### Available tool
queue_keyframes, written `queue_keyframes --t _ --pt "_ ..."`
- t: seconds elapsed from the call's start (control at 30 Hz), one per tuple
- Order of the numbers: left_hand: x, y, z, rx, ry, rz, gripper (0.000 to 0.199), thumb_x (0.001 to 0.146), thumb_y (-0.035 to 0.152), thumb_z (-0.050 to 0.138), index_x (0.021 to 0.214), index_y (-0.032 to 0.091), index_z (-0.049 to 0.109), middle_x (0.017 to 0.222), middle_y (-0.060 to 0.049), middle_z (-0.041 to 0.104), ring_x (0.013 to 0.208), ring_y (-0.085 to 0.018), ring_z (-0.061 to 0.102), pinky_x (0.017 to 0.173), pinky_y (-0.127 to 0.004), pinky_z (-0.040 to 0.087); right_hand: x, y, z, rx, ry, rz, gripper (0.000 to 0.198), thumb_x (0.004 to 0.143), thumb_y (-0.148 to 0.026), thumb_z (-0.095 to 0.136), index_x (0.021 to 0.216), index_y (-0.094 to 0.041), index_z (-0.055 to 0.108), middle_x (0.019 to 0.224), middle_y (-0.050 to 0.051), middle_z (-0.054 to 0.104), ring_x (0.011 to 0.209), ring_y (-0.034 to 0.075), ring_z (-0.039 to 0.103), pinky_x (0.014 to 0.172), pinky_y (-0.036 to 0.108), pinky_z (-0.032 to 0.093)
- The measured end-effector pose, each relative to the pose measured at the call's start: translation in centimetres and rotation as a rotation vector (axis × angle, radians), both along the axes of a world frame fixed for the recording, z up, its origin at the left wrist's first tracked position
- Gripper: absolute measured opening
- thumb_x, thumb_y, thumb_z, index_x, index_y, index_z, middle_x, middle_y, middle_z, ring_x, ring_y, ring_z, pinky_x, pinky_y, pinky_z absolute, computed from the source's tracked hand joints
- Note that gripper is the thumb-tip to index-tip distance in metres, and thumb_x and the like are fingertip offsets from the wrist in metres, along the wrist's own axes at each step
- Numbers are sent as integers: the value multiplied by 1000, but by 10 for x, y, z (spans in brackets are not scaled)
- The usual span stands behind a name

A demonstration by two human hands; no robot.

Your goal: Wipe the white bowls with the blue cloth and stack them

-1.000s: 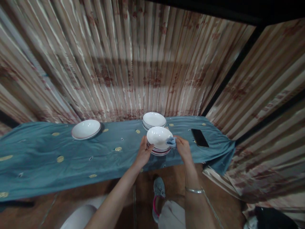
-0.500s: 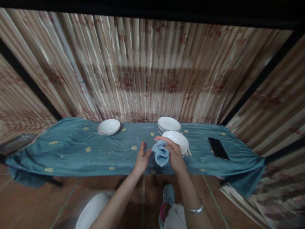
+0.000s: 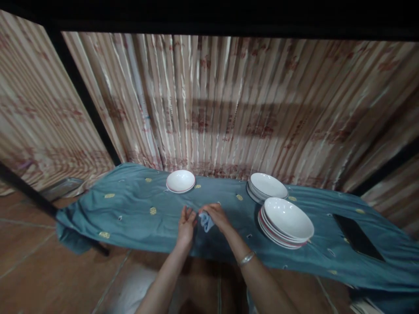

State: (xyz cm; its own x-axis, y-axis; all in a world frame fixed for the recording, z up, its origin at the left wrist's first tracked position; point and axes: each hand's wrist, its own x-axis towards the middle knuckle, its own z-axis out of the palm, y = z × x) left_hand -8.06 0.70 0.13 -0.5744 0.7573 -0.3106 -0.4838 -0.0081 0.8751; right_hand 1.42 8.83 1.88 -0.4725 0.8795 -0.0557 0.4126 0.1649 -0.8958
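A crumpled light-blue cloth (image 3: pixel 206 221) is gripped by my right hand (image 3: pixel 216 214), over the front half of the table. Close to its left is my left hand (image 3: pixel 186 224), palm turned up and fingers apart, with nothing in it. Beyond my hands, a small white bowl with a reddish rim (image 3: pixel 180 181) sits toward the back of the table. To the right stand a front stack of white bowls (image 3: pixel 288 220) and, just behind it, another stack of white dishes (image 3: pixel 268 186).
A teal cloth with yellow pineapple prints (image 3: pixel 137 226) covers the table. A black phone (image 3: pixel 357 236) lies at the right. Dark frame posts (image 3: pixel 83 96) rise at the sides, with a pleated curtain (image 3: pixel 212 104) behind. A metal tray (image 3: pixel 62 188) is at the far left.
The view has swung left, so the table's things appear further right. My hands have moved left from the bowl stacks, the cloth still in my right hand.
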Motion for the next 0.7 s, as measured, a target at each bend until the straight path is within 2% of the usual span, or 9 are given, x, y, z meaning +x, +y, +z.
queue_keyframes --t 0.03,0.1,0.17,0.23,0.33,0.5,0.6,0.7 --pt "-3 -2 -1 -3 -10 -3 60 83 26 60 138 26 37 148 -13 40 128 -22 48 101 -37 43 -12 10 0 26 -58 -18 34 80 -38 47 73 -17 73 71 5 72 71 19 66 65 26 50" --pt "-8 -6 -4 6 -19 -17 61 82 27 61 138 27 38 147 -12 42 128 -23 48 100 -37 43 -36 31 1 68 -108 -57 31 79 -42 54 86 -18 73 86 5 74 85 21 67 75 28 49" --pt "-11 -10 -9 6 -17 -42 64 79 29 65 138 28 40 146 -12 44 128 -24 49 99 -36 44 -58 53 2 95 -162 -112 35 81 -44 55 97 -17 71 103 10 72 100 24 63 87 31 46" --pt "-16 -15 -14 -12 -3 -56 68 77 33 68 138 27 39 147 -13 42 127 -26 49 98 -37 45 -76 71 1 100 -207 -160 38 83 -46 54 99 -15 70 110 14 69 108 26 60 92 34 43" --pt "-23 -20 -22 -3 -6 -81 71 78 36 66 141 27 36 147 -14 42 130 -26 46 97 -36 45 -94 87 -6 84 -247 -195 40 86 -48 49 94 -15 71 106 14 70 106 26 62 91 33 44" --pt "-36 -24 -34 14 -33 -87 73 77 33 65 143 27 33 147 -13 42 132 -26 43 96 -35 47 -104 87 -27 80 -242 -190 45 88 -52 42 86 -18 72 93 9 73 91 22 67 81 30 48" --pt "-38 -27 -34 37 -37 -78 72 77 33 64 142 26 33 147 -14 42 132 -26 43 96 -34 47 -102 84 -35 87 -250 -192 49 88 -54 39 87 -17 71 91 10 73 88 23 67 79 31 49" --pt "-32 -27 -29 37 -16 -62 73 77 36 65 142 25 35 147 -15 42 132 -26 44 96 -35 46 -100 87 -33 105 -280 -183 50 88 -55 41 96 -16 70 98 12 72 94 23 67 82 31 49"
